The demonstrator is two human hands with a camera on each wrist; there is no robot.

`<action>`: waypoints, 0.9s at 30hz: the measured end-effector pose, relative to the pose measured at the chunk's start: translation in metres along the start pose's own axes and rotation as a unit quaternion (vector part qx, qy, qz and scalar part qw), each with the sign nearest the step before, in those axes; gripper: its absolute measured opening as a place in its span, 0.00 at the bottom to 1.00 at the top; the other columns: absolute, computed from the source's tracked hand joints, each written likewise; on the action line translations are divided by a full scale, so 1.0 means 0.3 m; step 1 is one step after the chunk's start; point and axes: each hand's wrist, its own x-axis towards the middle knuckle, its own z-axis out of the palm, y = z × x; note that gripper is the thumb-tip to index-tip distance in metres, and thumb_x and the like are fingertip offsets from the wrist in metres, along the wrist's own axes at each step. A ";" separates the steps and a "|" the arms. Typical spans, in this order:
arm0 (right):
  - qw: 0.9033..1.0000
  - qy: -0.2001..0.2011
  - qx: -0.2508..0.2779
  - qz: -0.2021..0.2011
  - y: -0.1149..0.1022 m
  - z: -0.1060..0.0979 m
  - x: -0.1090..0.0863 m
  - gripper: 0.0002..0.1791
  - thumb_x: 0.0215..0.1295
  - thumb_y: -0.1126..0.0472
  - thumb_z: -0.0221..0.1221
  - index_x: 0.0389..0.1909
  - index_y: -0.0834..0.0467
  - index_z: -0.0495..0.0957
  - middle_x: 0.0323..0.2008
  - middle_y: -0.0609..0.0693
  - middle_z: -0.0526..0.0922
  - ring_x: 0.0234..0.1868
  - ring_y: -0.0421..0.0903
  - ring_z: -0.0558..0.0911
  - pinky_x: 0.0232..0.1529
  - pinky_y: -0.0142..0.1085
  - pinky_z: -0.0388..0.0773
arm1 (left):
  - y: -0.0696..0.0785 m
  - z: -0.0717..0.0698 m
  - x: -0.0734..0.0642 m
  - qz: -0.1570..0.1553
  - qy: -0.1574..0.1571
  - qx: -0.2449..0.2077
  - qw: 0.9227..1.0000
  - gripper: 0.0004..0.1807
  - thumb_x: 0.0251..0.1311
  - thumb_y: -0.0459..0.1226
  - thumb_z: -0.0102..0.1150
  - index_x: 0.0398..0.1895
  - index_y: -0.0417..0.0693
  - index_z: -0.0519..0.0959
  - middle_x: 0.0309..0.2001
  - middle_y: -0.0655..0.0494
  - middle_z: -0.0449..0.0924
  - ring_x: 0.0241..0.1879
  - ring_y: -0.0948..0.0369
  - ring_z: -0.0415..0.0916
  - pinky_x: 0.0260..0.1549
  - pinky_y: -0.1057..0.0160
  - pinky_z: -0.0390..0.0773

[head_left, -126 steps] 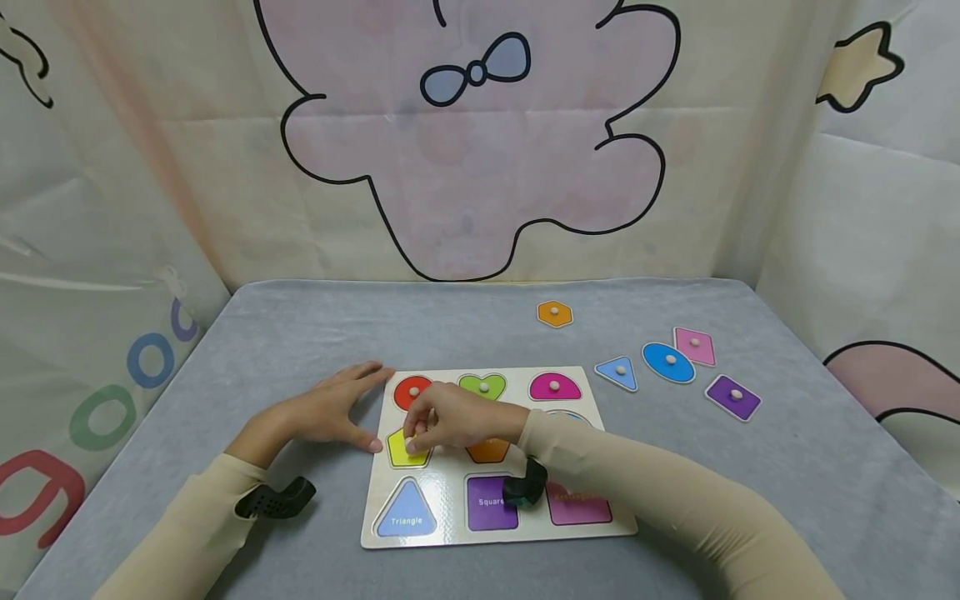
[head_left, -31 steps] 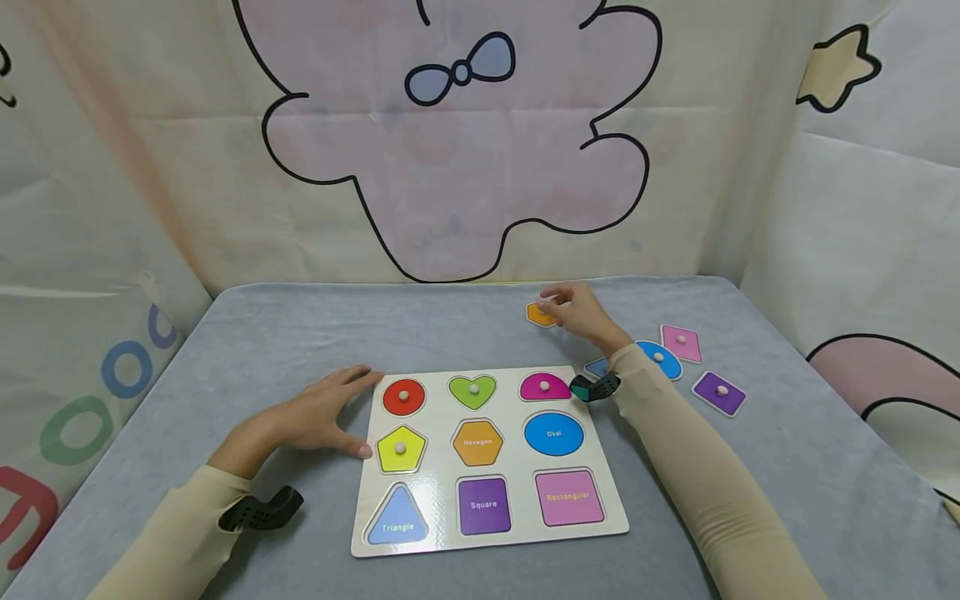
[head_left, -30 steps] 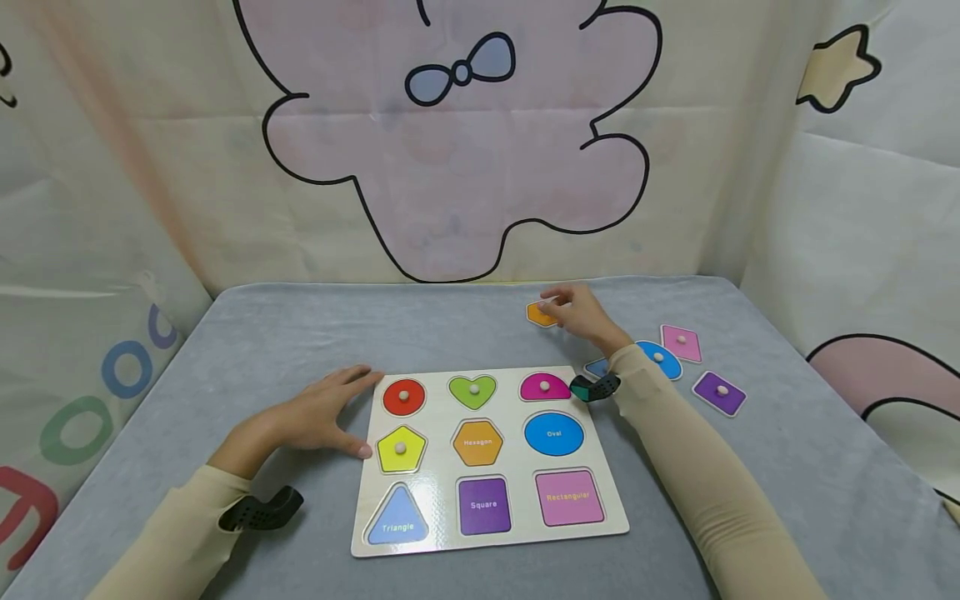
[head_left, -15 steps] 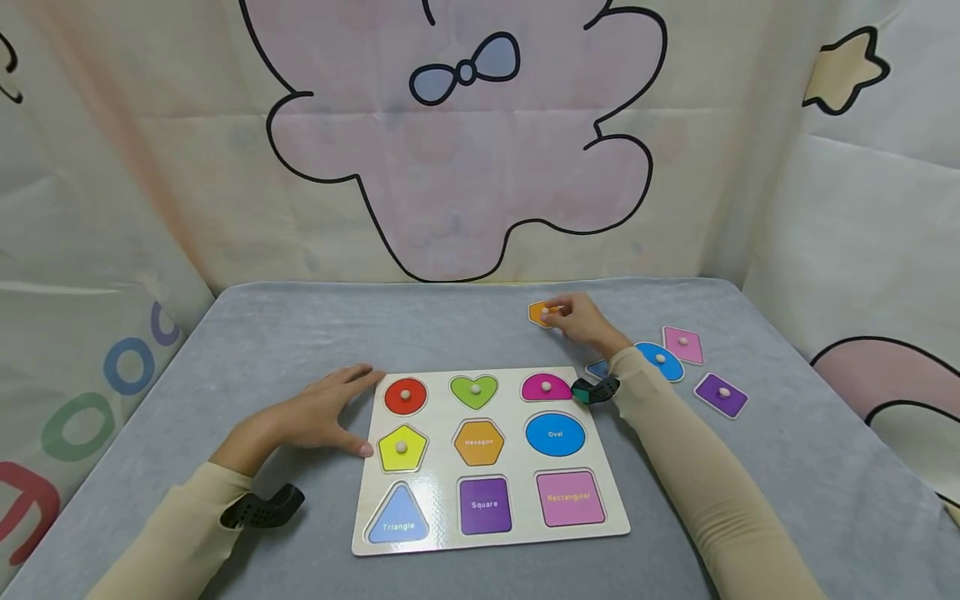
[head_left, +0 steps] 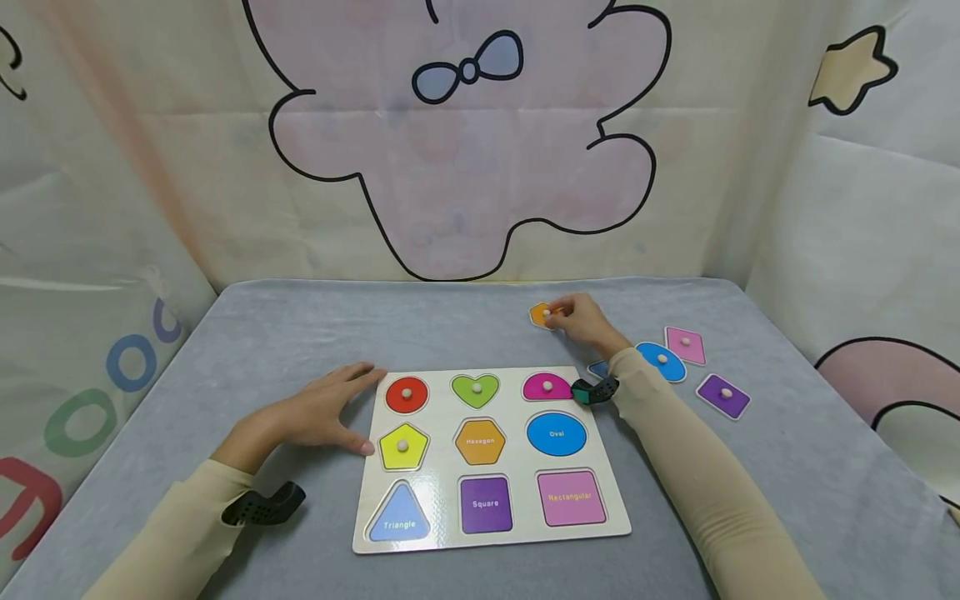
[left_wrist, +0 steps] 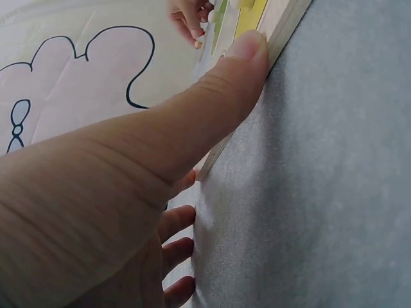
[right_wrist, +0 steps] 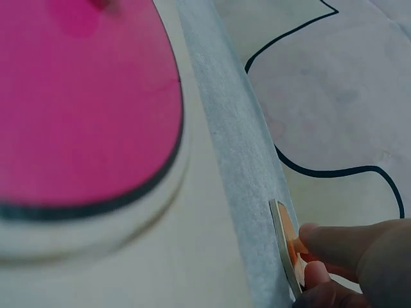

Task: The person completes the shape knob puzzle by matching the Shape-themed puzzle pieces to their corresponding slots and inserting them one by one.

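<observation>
A person's right hand (head_left: pixel 583 322) pinches the knob of an orange hexagon piece (head_left: pixel 537 314) between thumb and fingers near the far edge of a gray-clothed table (head_left: pixel 360 325); whether the piece touches the cloth cannot be told. The left hand (head_left: pixel 315 414), fingers spread and relaxed, rests its thumb on the left edge of a white puzzle board (head_left: pixel 444 500). Seated in the board are a red circle (head_left: pixel 407 395), a green heart (head_left: pixel 475 392), a magenta half-circle (head_left: pixel 542 387) and a yellow pentagon (head_left: pixel 403 450), while printed spaces marked Hexagon, Oval, Triangle, Square and Rectangular lie uncovered. Beyond the board's right side are a blue oval piece (head_left: pixel 657 362), a pink piece (head_left: pixel 684 344), a purple piece (head_left: pixel 722 398) and a blue triangle piece (head_left: pixel 597 369), mostly hidden by the right arm. A bow (head_left: pixel 468 70) decorates the backdrop (head_left: pixel 465 150).
</observation>
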 end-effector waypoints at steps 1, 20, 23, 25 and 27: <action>1.000 0.000 0.000 0.000 -0.001 0.000 -0.001 0.16 0.70 0.62 0.61 0.52 0.69 0.82 0.30 0.51 0.75 0.32 0.44 0.70 0.32 0.30 0.68 | 0.001 -0.001 -0.001 0.001 0.000 0.000 1.000 0.61 0.44 0.59 0.77 0.79 0.51 0.57 0.78 0.39 0.54 0.75 0.36 0.54 0.67 0.28 0.61; 1.000 0.016 -0.021 -0.017 -0.044 -0.016 -0.023 0.12 0.71 0.63 0.60 0.46 0.69 0.83 0.37 0.57 0.79 0.36 0.47 0.73 0.33 0.30 0.69 | 0.001 0.001 -0.002 -0.002 0.001 0.002 1.000 0.61 0.44 0.59 0.77 0.80 0.51 0.57 0.78 0.38 0.54 0.75 0.35 0.53 0.67 0.27 0.59; 0.999 0.015 -0.017 -0.024 -0.055 -0.016 -0.027 0.12 0.71 0.64 0.61 0.45 0.69 0.84 0.36 0.57 0.79 0.36 0.47 0.73 0.32 0.30 0.68 | 0.000 0.002 -0.002 -0.002 0.001 0.002 1.000 0.61 0.44 0.59 0.77 0.80 0.51 0.57 0.78 0.38 0.54 0.75 0.35 0.52 0.67 0.27 0.59; 0.999 0.012 -0.014 -0.027 -0.063 -0.016 -0.028 0.11 0.71 0.63 0.61 0.45 0.68 0.84 0.36 0.56 0.79 0.36 0.47 0.73 0.33 0.31 0.68 | -0.001 0.002 -0.002 -0.002 0.001 0.001 1.000 0.61 0.44 0.59 0.77 0.80 0.51 0.57 0.78 0.38 0.53 0.76 0.35 0.52 0.67 0.27 0.59; 0.999 0.007 -0.016 -0.032 -0.072 -0.015 -0.030 0.11 0.70 0.63 0.62 0.45 0.68 0.84 0.35 0.55 0.79 0.37 0.48 0.73 0.33 0.31 0.68 | -0.002 0.002 -0.002 -0.003 0.001 0.000 1.000 0.61 0.44 0.59 0.77 0.80 0.51 0.57 0.78 0.38 0.53 0.76 0.35 0.52 0.67 0.27 0.59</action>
